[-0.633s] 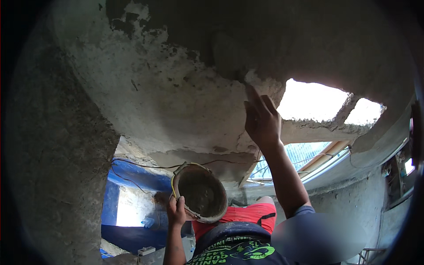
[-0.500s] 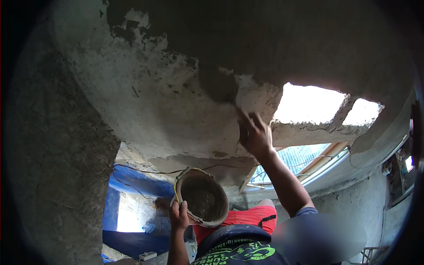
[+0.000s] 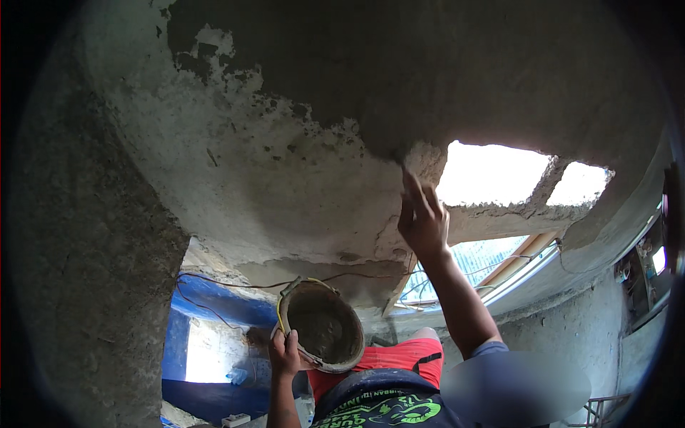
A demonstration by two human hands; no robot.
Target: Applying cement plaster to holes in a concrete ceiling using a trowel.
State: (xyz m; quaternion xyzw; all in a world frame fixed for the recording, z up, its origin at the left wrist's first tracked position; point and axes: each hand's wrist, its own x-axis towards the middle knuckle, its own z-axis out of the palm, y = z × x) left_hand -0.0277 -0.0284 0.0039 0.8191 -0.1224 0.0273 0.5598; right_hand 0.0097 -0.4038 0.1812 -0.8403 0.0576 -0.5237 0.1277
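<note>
My left hand (image 3: 285,353) grips the near-left rim of a bucket (image 3: 352,335), thumb over the edge. Wet grey mortar (image 3: 325,334) lies inside the tilted bucket, and its handle with a yellow strip rests along the left rim. Higher up, my right hand (image 3: 426,221) is closed around what looks like a trowel (image 3: 394,153), its dark blade pressed to the wall and hard to tell from the wet plaster. Dark fresh plaster (image 3: 457,71) covers the upper wall; a paler, patchy old surface (image 3: 285,185) lies to its left and below.
Two bright rough-edged openings (image 3: 492,175) sit right of my right hand, with a wood-framed window (image 3: 478,260) below. A cable (image 3: 342,275) runs across behind the bucket. Blue-painted wall (image 3: 235,289) shows at lower left, beside a rough grey wall (image 3: 78,250).
My right hand has moved a little right and down along the wall, and the dark plaster reaches nearer the openings. My left hand still holds the bucket, shifted slightly left in view.
</note>
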